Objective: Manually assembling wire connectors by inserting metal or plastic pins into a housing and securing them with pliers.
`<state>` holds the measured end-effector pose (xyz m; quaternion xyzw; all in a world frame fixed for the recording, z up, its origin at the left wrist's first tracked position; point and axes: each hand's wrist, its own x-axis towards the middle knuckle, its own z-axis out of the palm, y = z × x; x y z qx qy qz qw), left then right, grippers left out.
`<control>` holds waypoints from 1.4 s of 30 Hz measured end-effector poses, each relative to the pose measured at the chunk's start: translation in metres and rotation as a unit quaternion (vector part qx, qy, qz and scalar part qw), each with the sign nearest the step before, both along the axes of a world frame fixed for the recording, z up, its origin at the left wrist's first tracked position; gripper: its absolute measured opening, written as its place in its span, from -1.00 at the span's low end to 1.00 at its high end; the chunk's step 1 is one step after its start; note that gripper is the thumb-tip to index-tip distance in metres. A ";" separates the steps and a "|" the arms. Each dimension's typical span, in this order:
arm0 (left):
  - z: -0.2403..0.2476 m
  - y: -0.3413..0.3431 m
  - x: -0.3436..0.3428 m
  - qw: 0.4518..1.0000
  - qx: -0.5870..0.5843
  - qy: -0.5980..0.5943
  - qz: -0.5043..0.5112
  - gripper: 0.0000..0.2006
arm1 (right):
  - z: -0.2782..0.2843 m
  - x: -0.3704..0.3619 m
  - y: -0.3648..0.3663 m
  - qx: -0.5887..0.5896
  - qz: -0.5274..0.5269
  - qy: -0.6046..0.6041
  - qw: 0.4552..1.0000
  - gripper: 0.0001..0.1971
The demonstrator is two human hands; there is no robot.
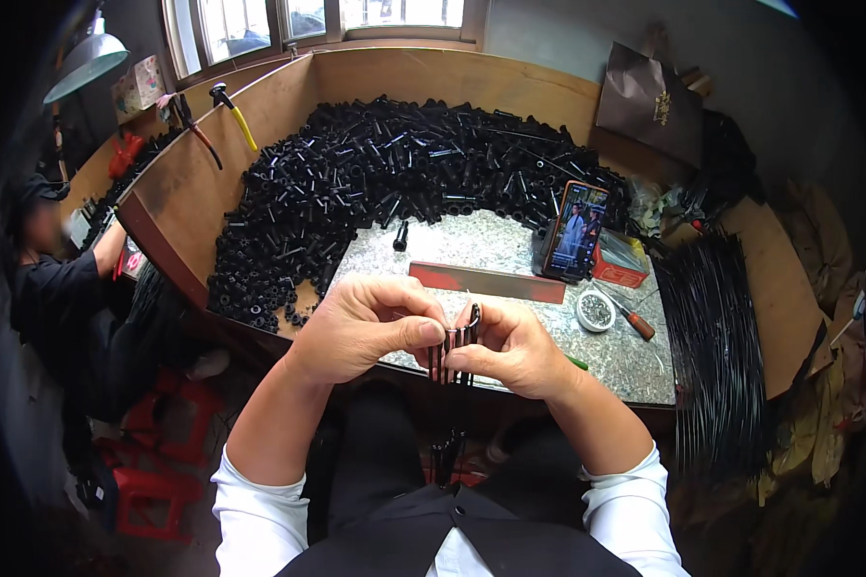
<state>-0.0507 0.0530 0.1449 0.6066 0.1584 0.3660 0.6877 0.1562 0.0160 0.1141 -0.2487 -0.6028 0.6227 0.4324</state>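
In front of my chest, just over the near edge of the work board, my left hand (361,332) and my right hand (520,351) meet. Both are closed, thumbs and fingertips pinching a small cluster of thin black rods (470,335) that hang side by side. A fine thread or wire seems to run near the fingertips; its path is too small to follow. Beyond my hands a flat grey bar with red edges (486,282) lies across the speckled board (375,260). One short black tubular piece (400,237) lies by itself on the board.
Wooden walls back a large heap of black tubular parts (404,159). On the right are a propped phone (575,234), a red box (622,265), a white dish of small metal bits (596,312), a screwdriver (637,323) and long black rods (717,356). Another person (58,288) sits left.
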 end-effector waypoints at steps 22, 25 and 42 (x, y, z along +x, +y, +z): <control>-0.003 0.006 -0.006 0.999 0.026 0.027 0.021 -0.86 | -0.015 -0.017 -0.004 0.014 -0.095 0.031 0.995 -0.82; -0.003 0.005 -0.006 0.998 0.028 0.026 0.040 -0.88 | -0.015 -0.019 -0.003 0.012 -0.102 0.029 0.994 -0.82; -0.076 0.077 -0.166 0.738 0.211 0.348 0.538 -0.88 | -0.028 -0.014 0.002 0.006 -0.172 0.038 0.984 -0.81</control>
